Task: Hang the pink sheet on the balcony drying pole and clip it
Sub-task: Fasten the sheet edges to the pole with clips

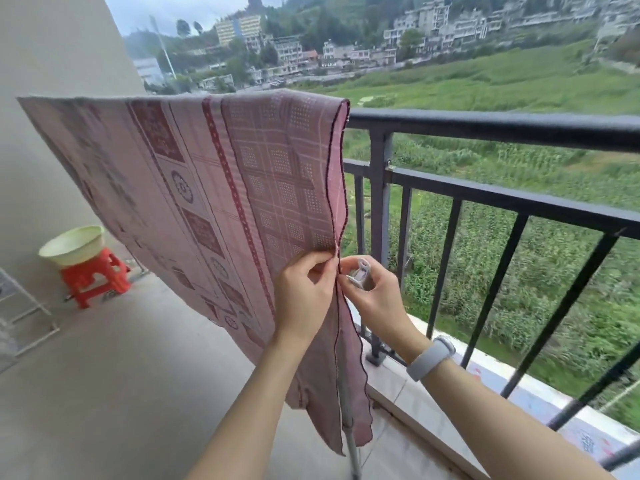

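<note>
Pink sheet point(214, 188), one, draped; left hand point(303, 289) pinches its hem, right hand point(375, 296) grips one white clip point(360, 273).

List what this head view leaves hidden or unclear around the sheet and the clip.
- Drying pole: covered by the pink sheet draped over it.
- Clip: partly wrapped by the right hand; whether it bites the sheet edge yet is unclear.
- Stand leg: its foot is cut off by the bottom edge.
- Left hand fingertips: tucked against the sheet edge.
</note>
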The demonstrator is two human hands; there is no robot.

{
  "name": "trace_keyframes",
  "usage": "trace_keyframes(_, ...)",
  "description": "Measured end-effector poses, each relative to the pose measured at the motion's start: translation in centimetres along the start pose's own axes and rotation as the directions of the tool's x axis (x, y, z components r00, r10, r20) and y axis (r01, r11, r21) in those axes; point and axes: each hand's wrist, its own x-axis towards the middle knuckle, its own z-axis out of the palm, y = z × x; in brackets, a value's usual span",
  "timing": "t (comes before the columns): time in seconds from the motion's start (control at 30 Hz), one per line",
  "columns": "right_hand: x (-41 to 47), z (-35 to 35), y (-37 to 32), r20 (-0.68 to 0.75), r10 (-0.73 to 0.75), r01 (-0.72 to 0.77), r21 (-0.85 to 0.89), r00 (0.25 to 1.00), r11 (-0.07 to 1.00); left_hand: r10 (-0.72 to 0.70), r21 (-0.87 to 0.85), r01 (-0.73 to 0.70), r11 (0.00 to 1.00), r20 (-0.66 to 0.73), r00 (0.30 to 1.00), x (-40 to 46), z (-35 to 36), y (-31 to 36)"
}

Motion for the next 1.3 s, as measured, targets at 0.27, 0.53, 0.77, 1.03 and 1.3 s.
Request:
trace_keyframes(0.27, -0.6, -0.8, -0.1, 0.135, 0.032, -0.032, -0.005, 0.990, 0.999, -0.038, 0.282, 0.024, 0.959, 0.045, 0.998, 1.9, -0.6, 2.7)
trace_keyframes(0.53, -1.2, -1.6, -0.4, 0.152, 0.091, -0.086, -0.040, 0.984, 0.995, 0.134, 0.440, -0.147, 0.886, 0.063, 0.989, 3.2, -1.3, 4.1)
trace_keyframes(0.77, -1.5, -2.6, -1.3, -0.124, 0.035, -0.045, -0.078, 0.992, 0.996, 0.006, 0.269, -0.049, 0.962, 0.156, 0.988, 3.9, -2.7, 3.5)
trace_keyframes(1.03, -2.9, -2.4, -2.9, -0.256, -0.068, 0.059, -0.041, 0.964, 0.997, -0.100, 0.196, 0.067, 0.978, 0.163, 0.982, 4.2, -1.9, 4.8)
trace_keyframes(1.3, -2.9, -2.3, -2.2, -0.362, -0.214, 0.157, -0.181, 0.907, 0.971, -0.042, 0.370, -0.028, 0.929, 0.178, 0.983, 5.2, -2.4, 5.6)
